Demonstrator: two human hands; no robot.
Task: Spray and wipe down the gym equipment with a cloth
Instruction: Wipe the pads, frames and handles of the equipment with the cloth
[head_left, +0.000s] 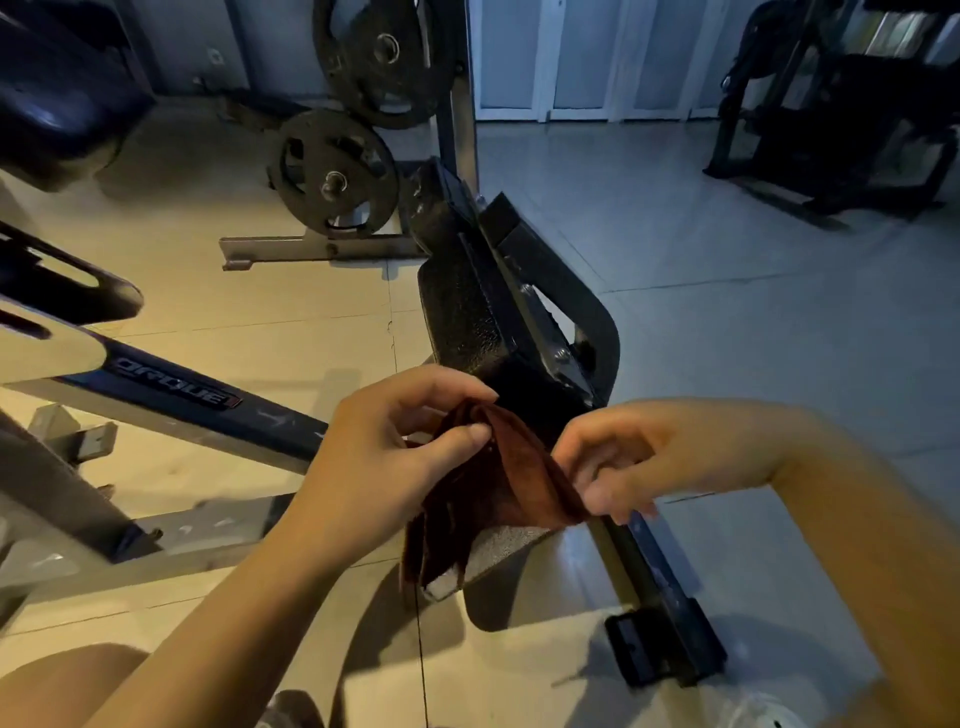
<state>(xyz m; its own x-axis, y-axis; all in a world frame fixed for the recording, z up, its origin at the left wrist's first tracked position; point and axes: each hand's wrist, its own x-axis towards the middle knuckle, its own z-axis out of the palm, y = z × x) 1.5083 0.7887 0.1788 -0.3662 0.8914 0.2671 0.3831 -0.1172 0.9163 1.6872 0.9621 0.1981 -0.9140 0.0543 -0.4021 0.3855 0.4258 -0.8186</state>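
At the far left a dark padded seat (57, 98) shows a smooth, glossy curve. Below it a flat metal frame bar (171, 400) slants across pale floor tiles (322, 322); its finish is dark with a cream edge, scuffed, and it carries raised lettering. Behind it, two round black weight plates (332, 174) with cut-out grip holes hang on a grey steel rack (457, 119), the smaller one below the larger.

In the middle the left hand (384, 457) has its fingers curled, thumb and forefinger pinching the upper fold of a rust-brown cloth (488, 483). The cloth looks soft and napped, bunched into loose pleats, and it hangs between the two hands just in front of a black footplate (467, 312). That footplate is a thick rectangular slab with a pebbled, hammered-paint texture, tilted on a rounded steel bracket (597, 332).

The right hand (618, 467) curls its fingers round the cloth's lower right edge, gripping it. Under it a narrow dark rail (654, 566) runs down to a black rubber end cap (660, 654). At the far right stands another dark machine (831, 104) in front of pale panelled doors (587, 57).
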